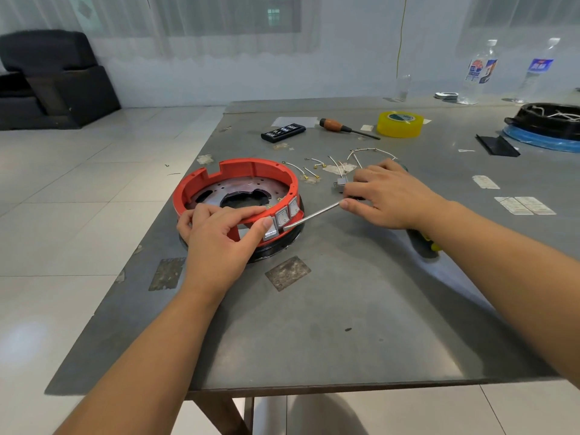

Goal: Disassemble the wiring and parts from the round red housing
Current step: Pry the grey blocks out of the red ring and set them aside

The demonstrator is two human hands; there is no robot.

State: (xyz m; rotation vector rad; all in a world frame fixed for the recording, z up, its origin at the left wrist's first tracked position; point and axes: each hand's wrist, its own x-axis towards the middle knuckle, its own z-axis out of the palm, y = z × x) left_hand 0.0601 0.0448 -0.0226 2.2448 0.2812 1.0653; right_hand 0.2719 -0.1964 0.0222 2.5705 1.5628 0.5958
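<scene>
The round red housing [201, 183] lies on the grey table [329, 309], with a metal plate [232, 191] inside and three silvery rocker switches [284, 218] in its near wall. My left hand [219, 233] grips the housing's near rim, its thumb beside the switches. My right hand [386, 196] holds a screwdriver [314, 215]; its metal tip touches the lower edge of the middle switch. Several removed white wires [314, 169] and a small grey part [340, 185] lie just right of the housing.
A wooden-handled screwdriver [345, 127], a black bit case [283, 132] and a yellow tape roll [399, 124] lie further back. A black round unit on blue film [546, 127] sits far right, two bottles [478, 73] behind it. A black and yellow tool [423, 244] lies under my right forearm.
</scene>
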